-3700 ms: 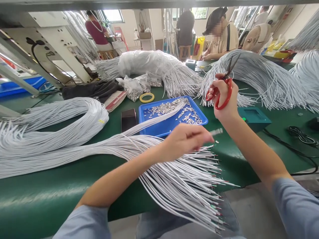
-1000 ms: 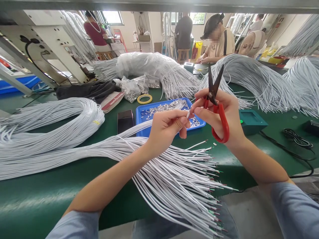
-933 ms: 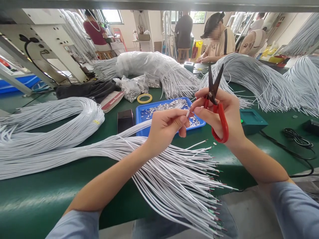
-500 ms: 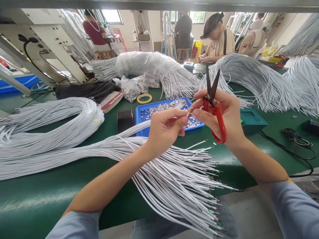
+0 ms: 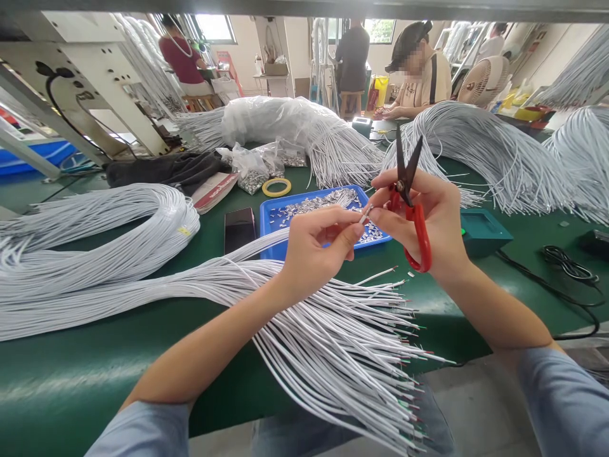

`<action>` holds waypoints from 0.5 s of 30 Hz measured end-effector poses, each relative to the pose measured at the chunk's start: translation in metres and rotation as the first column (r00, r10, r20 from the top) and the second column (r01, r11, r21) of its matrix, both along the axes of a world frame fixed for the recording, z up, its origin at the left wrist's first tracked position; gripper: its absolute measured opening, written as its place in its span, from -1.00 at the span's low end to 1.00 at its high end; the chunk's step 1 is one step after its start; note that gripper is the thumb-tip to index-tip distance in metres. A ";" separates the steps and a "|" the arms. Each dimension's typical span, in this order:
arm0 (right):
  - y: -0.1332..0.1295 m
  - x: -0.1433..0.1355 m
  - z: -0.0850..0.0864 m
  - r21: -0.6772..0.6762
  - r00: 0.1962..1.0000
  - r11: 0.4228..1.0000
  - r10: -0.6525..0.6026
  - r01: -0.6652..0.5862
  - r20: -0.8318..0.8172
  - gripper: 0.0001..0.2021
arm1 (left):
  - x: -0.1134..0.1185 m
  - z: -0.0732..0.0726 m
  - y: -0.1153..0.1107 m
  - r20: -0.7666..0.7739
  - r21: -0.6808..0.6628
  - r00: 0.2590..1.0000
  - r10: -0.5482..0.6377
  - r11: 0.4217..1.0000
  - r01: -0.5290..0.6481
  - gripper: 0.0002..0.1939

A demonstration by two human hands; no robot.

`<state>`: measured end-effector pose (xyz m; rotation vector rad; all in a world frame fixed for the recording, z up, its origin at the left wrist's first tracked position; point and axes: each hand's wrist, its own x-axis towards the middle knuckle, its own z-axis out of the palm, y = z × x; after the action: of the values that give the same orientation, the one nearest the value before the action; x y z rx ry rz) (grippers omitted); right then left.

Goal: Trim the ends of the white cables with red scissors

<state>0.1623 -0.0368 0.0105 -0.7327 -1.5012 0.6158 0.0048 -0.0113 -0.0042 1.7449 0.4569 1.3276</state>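
Note:
My left hand (image 5: 320, 244) pinches the end of a white cable (image 5: 364, 218) between thumb and fingertips, above the blue tray (image 5: 271, 254) of small metal parts. My right hand (image 5: 435, 219) has red-handled scissors (image 5: 419, 238) hooked on its fingers, the dark blades pointing up and apart. Its thumb and index fingertips meet at the cable's tip, touching my left fingertips; any small part between them is too tiny to tell. Below both hands, a bundle of white cables (image 5: 328, 324) fans out toward the right, with thin coloured wires at the ends.
Coiled white cables (image 5: 157, 235) lie at the left, beside a phone (image 5: 239, 231). Behind the tray are yellow tape (image 5: 276, 186) and bags of metal parts (image 5: 252, 174). A green box (image 5: 485, 230) and black cord (image 5: 561, 292) sit at the right. A person (image 5: 419, 76) works opposite.
Both hands keep almost the same pose, with the fingertips and cable end shifted very slightly to the right. The scissors remain in my right hand.

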 end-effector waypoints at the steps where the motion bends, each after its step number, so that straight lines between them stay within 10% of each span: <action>1: 0.000 0.000 0.000 0.005 1.000 1.000 0.001 -0.001 -0.002 -0.72 | 0.000 0.000 0.000 -0.005 0.007 1.000 0.005 1.000 -0.005 -0.81; 15: -0.006 -0.007 -0.006 0.158 0.982 0.971 -0.187 0.181 0.026 -0.74 | 0.001 -0.002 0.004 -0.023 0.035 0.988 0.151 0.988 -0.150 -0.82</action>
<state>0.1550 -0.0424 0.0047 -0.7571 -1.4801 0.3420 0.0058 -0.0076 -0.0057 1.7858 0.5944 1.4267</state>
